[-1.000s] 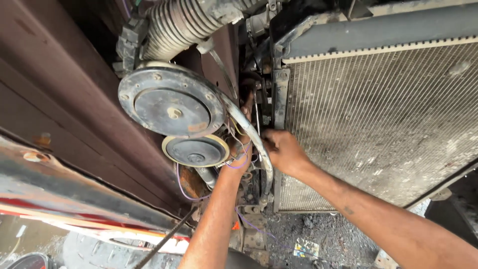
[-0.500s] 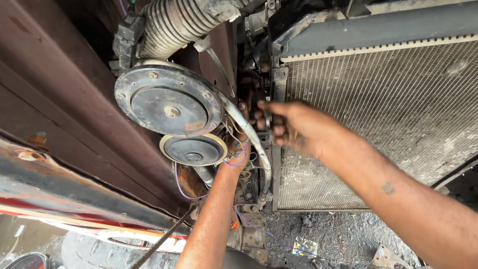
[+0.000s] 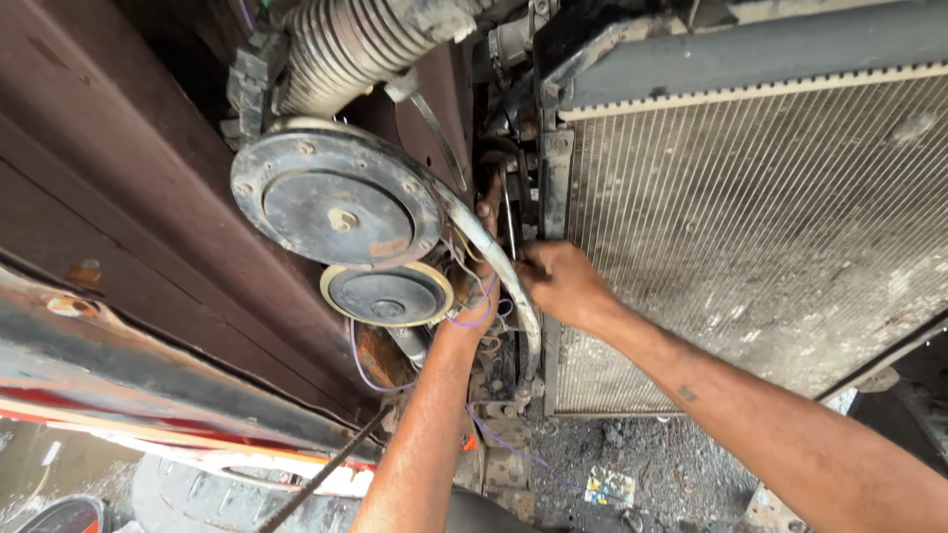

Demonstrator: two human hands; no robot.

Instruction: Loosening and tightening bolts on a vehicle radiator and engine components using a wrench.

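Reaching up behind two round horns (image 3: 341,202), the left hand (image 3: 482,222) is mostly hidden, so its grip cannot be told. Just beside it, the right hand (image 3: 563,286) is pinching closed on one thin metal tool (image 3: 508,219) against the radiator (image 3: 750,237).

The gravelly ground (image 3: 681,464) below the radiator (image 3: 750,227) is carrying grit and a small colourful wrapper (image 3: 609,486).

thin dark tool (image 3: 508,212) stands upright in the gap just left of the dusty radiator (image 3: 750,237), wires (image 3: 479,296) tangled below it
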